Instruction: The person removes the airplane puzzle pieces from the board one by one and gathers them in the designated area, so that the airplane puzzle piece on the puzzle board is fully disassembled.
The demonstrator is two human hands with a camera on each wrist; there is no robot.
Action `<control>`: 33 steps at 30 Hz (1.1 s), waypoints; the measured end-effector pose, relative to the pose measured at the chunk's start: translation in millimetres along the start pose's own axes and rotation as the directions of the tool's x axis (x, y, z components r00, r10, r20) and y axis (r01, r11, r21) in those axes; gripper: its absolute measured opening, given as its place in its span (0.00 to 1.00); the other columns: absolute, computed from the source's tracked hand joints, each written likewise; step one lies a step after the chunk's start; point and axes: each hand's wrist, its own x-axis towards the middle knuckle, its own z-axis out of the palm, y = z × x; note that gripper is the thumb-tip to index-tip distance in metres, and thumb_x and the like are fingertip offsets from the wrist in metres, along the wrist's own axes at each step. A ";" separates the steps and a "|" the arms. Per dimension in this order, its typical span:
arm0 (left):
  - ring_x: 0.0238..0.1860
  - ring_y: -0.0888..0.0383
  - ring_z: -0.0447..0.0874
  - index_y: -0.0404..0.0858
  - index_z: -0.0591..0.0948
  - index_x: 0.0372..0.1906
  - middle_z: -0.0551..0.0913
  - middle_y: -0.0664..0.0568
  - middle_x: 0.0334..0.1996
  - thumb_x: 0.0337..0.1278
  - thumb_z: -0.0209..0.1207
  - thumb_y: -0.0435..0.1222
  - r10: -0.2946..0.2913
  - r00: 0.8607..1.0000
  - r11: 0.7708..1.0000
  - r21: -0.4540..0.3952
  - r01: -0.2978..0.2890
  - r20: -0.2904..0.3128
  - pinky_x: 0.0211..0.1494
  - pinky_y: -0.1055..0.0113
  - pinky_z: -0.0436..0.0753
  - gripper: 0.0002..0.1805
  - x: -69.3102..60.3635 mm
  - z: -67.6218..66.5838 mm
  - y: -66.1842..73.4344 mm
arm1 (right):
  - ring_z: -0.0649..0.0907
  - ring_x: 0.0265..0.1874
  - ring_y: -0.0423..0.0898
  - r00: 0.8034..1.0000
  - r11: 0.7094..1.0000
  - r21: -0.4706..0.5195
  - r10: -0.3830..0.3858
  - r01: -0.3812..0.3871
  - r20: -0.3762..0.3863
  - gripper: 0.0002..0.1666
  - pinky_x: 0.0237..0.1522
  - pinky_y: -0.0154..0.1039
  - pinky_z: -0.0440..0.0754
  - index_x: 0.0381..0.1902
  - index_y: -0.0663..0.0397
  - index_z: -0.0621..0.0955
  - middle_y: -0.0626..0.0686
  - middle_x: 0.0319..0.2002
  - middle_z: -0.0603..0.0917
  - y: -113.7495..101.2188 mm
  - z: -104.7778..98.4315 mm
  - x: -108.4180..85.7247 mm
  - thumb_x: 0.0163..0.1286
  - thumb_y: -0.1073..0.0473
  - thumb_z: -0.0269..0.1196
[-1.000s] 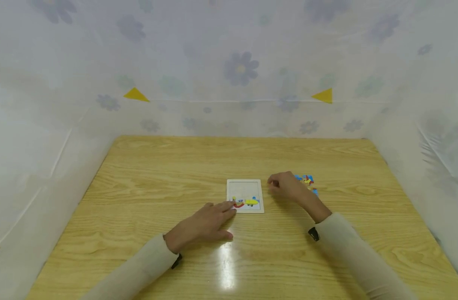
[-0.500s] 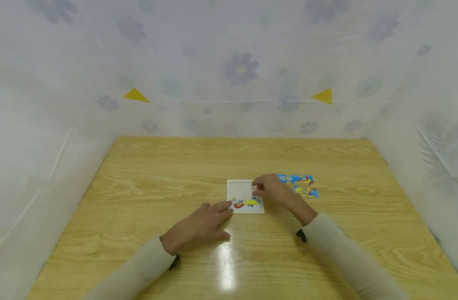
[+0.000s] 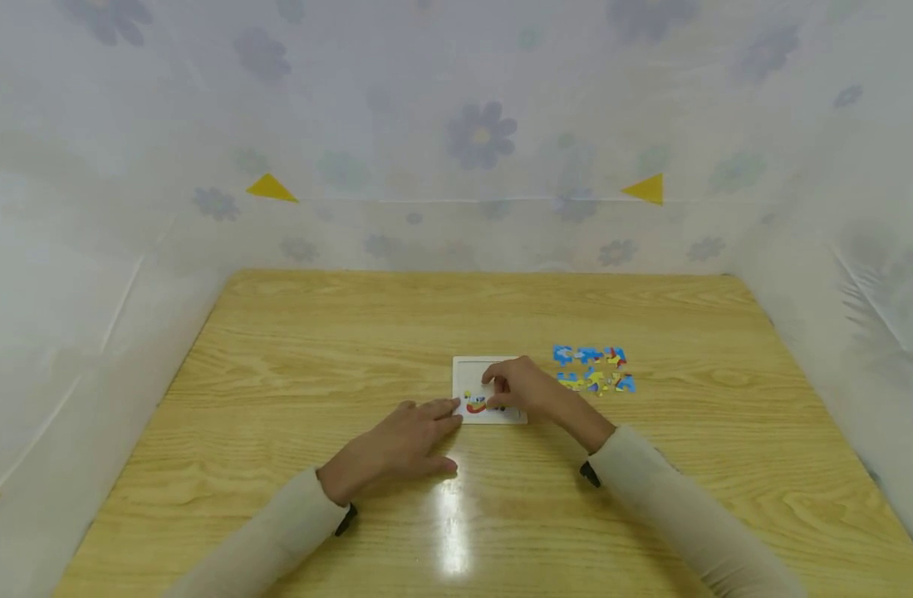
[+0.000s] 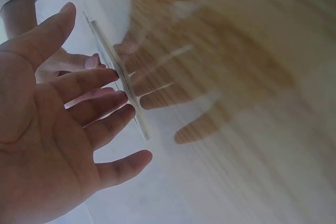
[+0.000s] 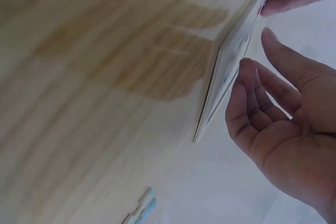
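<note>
White frame [image 3: 471, 372], one; hands [image 3: 400, 440] [image 3: 529, 387], two; pieces [image 3: 591, 355], count unclear.

Partly filled white tray [image 3: 471, 375], puzzle pieces [image 3: 591, 355] nearby

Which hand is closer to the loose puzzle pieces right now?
Right. The right hand is over the puzzle frame, just left of the loose puzzle pieces; the left hand touches the frame's left side, farther from them.
</note>
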 end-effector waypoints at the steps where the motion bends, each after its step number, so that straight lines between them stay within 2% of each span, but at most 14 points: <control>1: 0.71 0.52 0.62 0.38 0.69 0.67 0.63 0.46 0.71 0.56 0.58 0.57 0.002 1.000 1.000 0.002 -0.002 -0.003 0.63 0.47 0.68 0.39 -0.1 -0.1 0.0 | 0.73 0.20 0.35 1.000 1.000 0.005 -0.011 0.011 0.004 0.16 0.24 0.28 0.71 0.44 0.63 0.81 0.49 0.23 0.81 -0.4 1.1 0.0 0.58 0.61 0.68; 7: 0.70 0.52 0.63 0.39 0.69 0.67 0.63 0.47 0.71 0.57 0.57 0.58 0.008 1.000 1.000 0.016 -0.008 -0.007 0.63 0.46 0.69 0.38 0.6 -0.4 -0.5 | 0.71 0.20 0.33 0.998 0.998 -0.003 -0.060 0.060 0.009 0.17 0.26 0.27 0.70 0.42 0.63 0.81 0.47 0.21 0.79 -2.0 8.1 3.2 0.57 0.60 0.70; 12: 0.71 0.53 0.62 0.39 0.69 0.67 0.62 0.47 0.72 0.57 0.56 0.58 0.007 1.000 1.000 0.007 -0.007 0.002 0.64 0.46 0.68 0.39 0.2 -0.9 -0.4 | 0.71 0.19 0.33 0.997 0.997 -0.015 -0.072 0.072 0.011 0.18 0.26 0.27 0.70 0.44 0.64 0.81 0.46 0.20 0.78 -5.1 12.8 6.9 0.57 0.61 0.69; 26: 0.70 0.52 0.65 0.38 0.70 0.66 0.64 0.46 0.71 0.57 0.56 0.58 0.018 1.000 0.999 0.032 -0.018 -0.004 0.62 0.47 0.70 0.38 -1.4 -2.2 -0.7 | 0.71 0.20 0.34 0.999 0.997 -0.064 -0.041 0.042 0.026 0.14 0.26 0.27 0.69 0.42 0.61 0.81 0.45 0.20 0.77 -14.7 17.1 10.4 0.57 0.64 0.68; 33: 0.70 0.52 0.64 0.38 0.70 0.66 0.63 0.46 0.71 0.57 0.57 0.57 0.015 1.000 1.000 0.020 -0.015 0.005 0.62 0.47 0.70 0.37 -1.8 -2.9 -0.5 | 0.71 0.19 0.35 0.998 0.998 -0.063 -0.026 0.030 0.065 0.13 0.24 0.28 0.68 0.42 0.58 0.79 0.45 0.20 0.76 -15.0 15.4 12.7 0.58 0.63 0.67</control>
